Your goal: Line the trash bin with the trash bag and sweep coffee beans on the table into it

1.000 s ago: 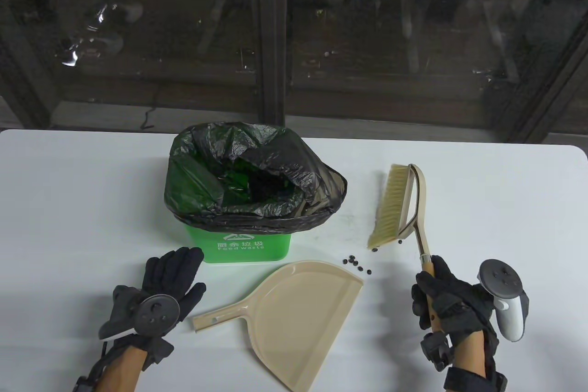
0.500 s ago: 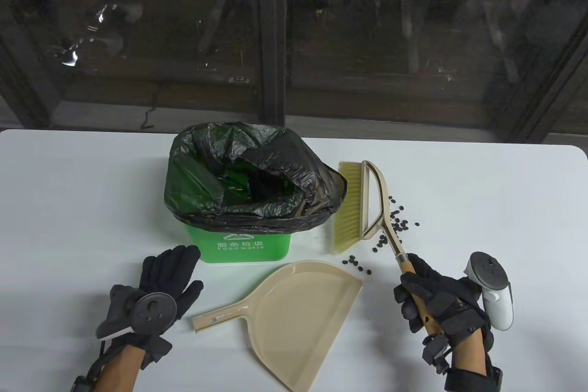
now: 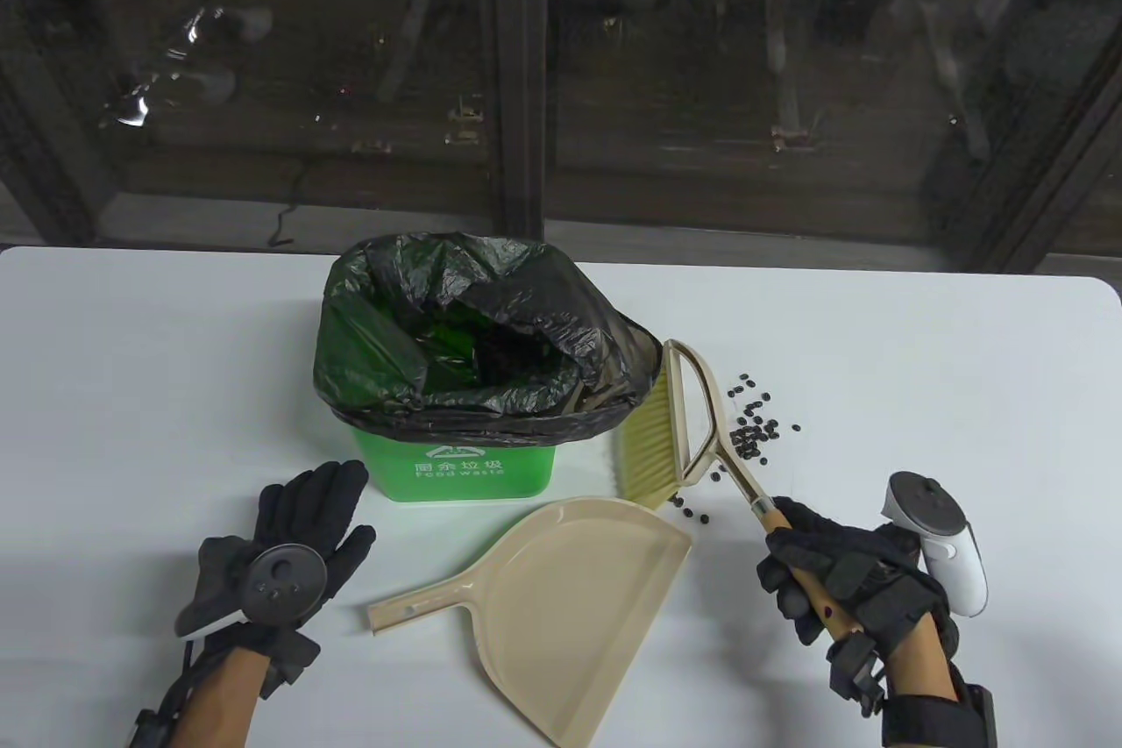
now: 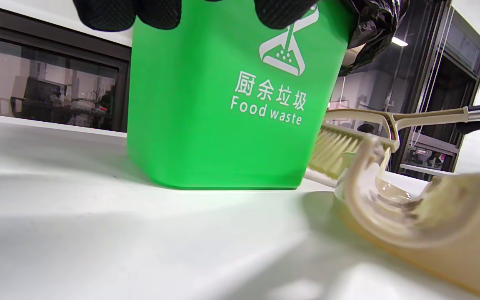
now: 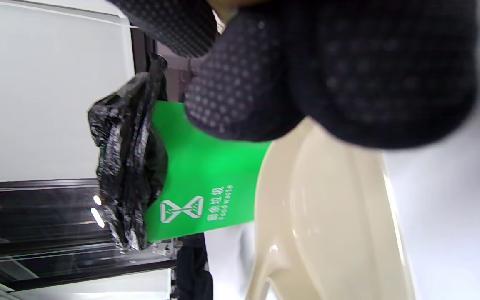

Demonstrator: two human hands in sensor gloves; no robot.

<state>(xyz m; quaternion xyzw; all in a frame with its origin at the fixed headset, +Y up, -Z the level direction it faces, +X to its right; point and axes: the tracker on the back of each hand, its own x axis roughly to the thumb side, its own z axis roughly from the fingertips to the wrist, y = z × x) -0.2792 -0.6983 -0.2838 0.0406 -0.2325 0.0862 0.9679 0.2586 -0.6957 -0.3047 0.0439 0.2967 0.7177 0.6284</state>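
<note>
Right hand grips one brush; left hand flat, empty. Beans at brush's 3 o'clock, uncountable. One bin, one dustpan.

Bin just beside dustpan

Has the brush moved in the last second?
Yes. The brush has swung left, toward the green trash bin, and nearer the dustpan; its bristles now sit beside the bin, with most coffee beans on its right.
</note>
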